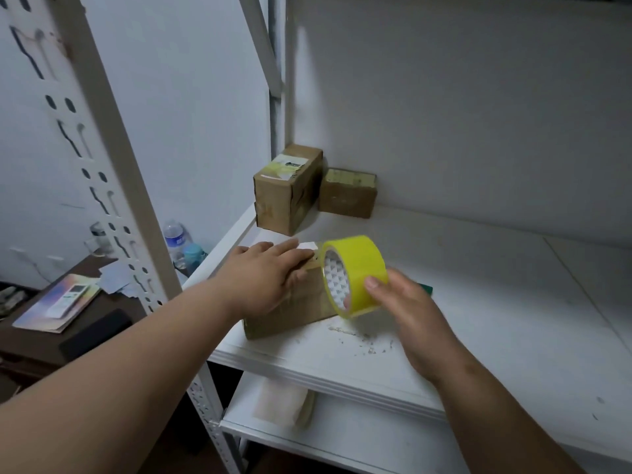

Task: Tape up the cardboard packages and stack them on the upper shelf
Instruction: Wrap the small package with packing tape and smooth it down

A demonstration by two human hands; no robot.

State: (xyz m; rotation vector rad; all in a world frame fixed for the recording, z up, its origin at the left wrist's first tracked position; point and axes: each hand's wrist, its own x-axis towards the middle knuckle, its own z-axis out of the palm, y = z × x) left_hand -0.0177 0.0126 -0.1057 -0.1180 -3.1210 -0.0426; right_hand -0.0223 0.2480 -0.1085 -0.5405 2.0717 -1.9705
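Observation:
A flat cardboard package (301, 311) lies near the front left of the white shelf (478, 302). My left hand (270, 275) presses flat on its top, fingers straight. My right hand (407, 302) grips a roll of yellow tape (355, 271) just right of the package, and a strip of tape runs from the roll to the package top under my left fingertips. Two taped cardboard packages stand at the back left corner: a taller one (287, 189) and a lower one (347, 193) beside it.
White perforated uprights (113, 159) frame the shelf on the left. Debris crumbs (359, 340) lie in front of the package. A lower shelf (342, 436) holds a pale bag. To the left, a dark desk (44, 340) carries bottles, papers and a remote.

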